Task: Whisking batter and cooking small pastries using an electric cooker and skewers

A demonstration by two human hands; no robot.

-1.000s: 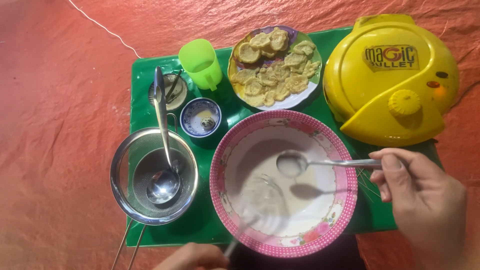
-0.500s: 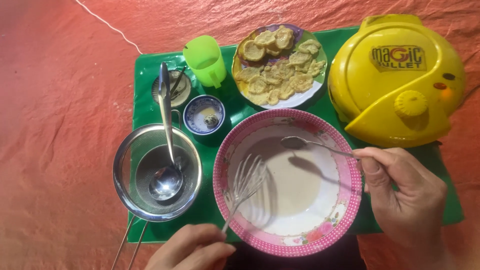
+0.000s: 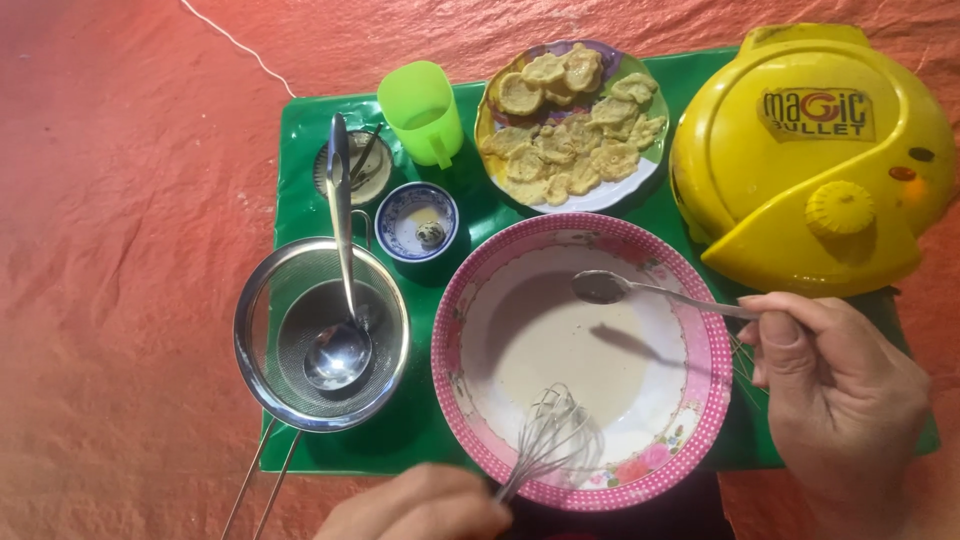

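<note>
1. Head view, right hand [image 3: 840,400]: it is closed around the handle of a metal spoon [image 3: 600,288], thumb on top and fingers curled under. The spoon's bowl hangs over the far side of the pink-rimmed bowl [image 3: 700,400], above the batter and clear of it, casting a shadow on the liquid.
2. Left hand [image 3: 420,505]: it grips the handle of a wire whisk [image 3: 552,440] at the near edge of the picture. The whisk's loops dip into the pale batter [image 3: 570,350] at the near side of the bowl.
3. The pink-rimmed bowl sits on a green mat [image 3: 300,140] spread over an orange-red cloth [image 3: 120,300]; I cannot tell whether a desk or the floor lies under it.
4. Left of the bowl lies a metal strainer [image 3: 255,370] with a steel ladle [image 3: 340,350] resting in it, the ladle's handle pointing away from the person.
5. Beyond these stand a small blue-patterned cup [image 3: 415,222], a small round dish [image 3: 352,170] half under the ladle handle, and a bright green mug [image 3: 422,110].
6. A plate of fried golden pieces [image 3: 565,125] stands behind the bowl, and a round yellow lidded appliance [image 3: 810,150] to the right of it, touching neither hand.
7. The left hand is cut off by the bottom edge, so only its knuckles show. The whisk loops are blurred. The strainer's handles run out of the picture.
</note>
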